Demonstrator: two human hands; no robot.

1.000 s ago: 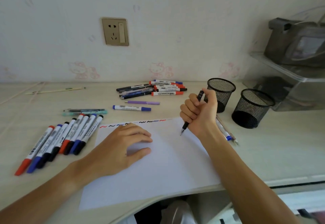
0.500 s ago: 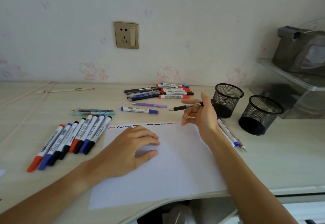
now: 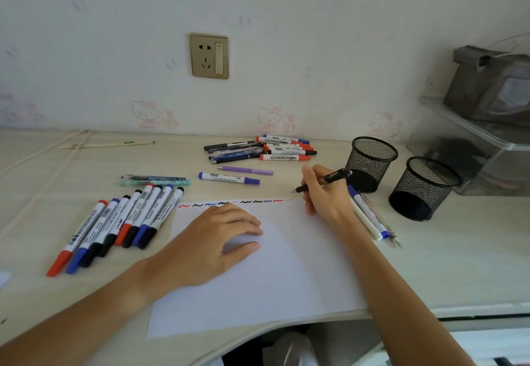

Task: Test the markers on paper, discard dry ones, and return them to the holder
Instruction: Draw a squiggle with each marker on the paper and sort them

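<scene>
- My right hand point(image 3: 324, 193) pinches a slim black pen point(image 3: 321, 182) in its fingers, tip pointing left, just above the top right corner of the white paper sheet point(image 3: 272, 273).
- My left hand point(image 3: 212, 239) lies on the paper, fingers relaxed and slightly spread.
- A row of coloured squiggles point(image 3: 232, 203) runs along the paper's top edge.
- Two black mesh holders point(image 3: 370, 162) stand on the pale worktop point(image 3: 459, 251), right of my hand.
- A row of capped markers point(image 3: 120, 222) lies left of the paper; another pile point(image 3: 263, 149) lies near the wall.

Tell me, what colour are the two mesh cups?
Both mesh cups are black, seen in the head view.
</scene>
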